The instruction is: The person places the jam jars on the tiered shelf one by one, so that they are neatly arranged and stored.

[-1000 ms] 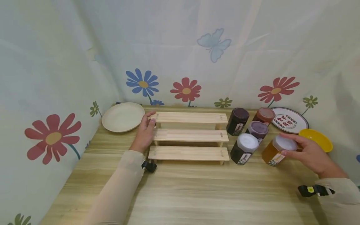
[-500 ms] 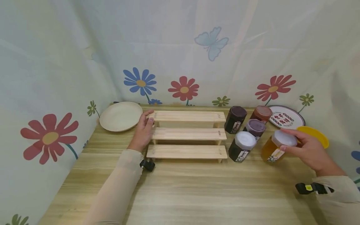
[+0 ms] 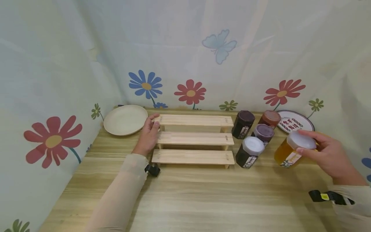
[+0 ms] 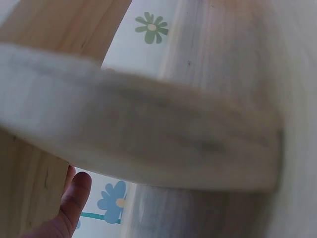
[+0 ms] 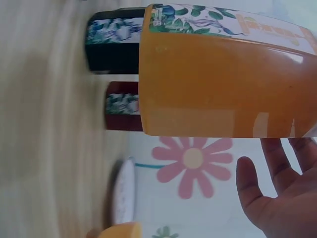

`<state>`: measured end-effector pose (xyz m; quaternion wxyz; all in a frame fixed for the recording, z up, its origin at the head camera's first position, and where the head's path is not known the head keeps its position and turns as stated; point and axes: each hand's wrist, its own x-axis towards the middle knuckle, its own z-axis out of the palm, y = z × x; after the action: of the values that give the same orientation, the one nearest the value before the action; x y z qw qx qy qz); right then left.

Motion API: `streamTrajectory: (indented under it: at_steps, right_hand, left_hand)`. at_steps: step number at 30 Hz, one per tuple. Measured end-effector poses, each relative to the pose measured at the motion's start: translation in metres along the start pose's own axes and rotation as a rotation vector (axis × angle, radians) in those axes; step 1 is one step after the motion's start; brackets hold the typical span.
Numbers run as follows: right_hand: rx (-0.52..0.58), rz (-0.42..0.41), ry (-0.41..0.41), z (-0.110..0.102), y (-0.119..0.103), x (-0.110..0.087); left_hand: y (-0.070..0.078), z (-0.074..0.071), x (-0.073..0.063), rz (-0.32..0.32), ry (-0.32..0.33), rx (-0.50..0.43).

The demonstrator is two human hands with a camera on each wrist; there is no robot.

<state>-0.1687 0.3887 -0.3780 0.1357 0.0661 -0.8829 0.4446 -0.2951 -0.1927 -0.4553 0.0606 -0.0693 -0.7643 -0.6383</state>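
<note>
Two hands are in use over the table: nearest, the amber jar is pinched at its pale lid betw. thumb & fingers of the R hand, grip spread approx. to lid width; jar is tilted, base apparently just off the tabletop. Lid tightness can't be judged, so pinch should be kept firm & tilt min. The white-lidded jar is set near on the left; clearance is needed there. Further left, the 3-tier wooden rack is held at its top board's left end by the L hand, fingers closed narrowly; light, steady pressure is advised, w/o dragging. Behind, purple-, dark- & red-lidded jars are grouped, best left unbumped; patterned plate is seen beyond.
</note>
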Motion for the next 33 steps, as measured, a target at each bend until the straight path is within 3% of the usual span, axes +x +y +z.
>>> streamTrajectory:
  at_steps: [8, 17, 28, 33]
  right_hand:
    - [-0.055, 0.026, 0.023, -0.006, -0.029, 0.006]
    - [-0.105, -0.024, 0.022, -0.006, -0.059, 0.022]
    - [-0.119, -0.002, -0.039, 0.012, -0.095, 0.046]
    - [-0.053, -0.007, -0.077, 0.023, -0.105, 0.059]
  left_hand:
    - [-0.001, 0.0, -0.001, 0.028, 0.002, 0.016]
    - [-0.001, 0.0, 0.0, 0.037, 0.008, 0.026]
    - [-0.001, 0.0, 0.002, 0.048, 0.011, 0.017]
    - [-0.001, -0.001, 0.001, 0.04, 0.01, 0.029]
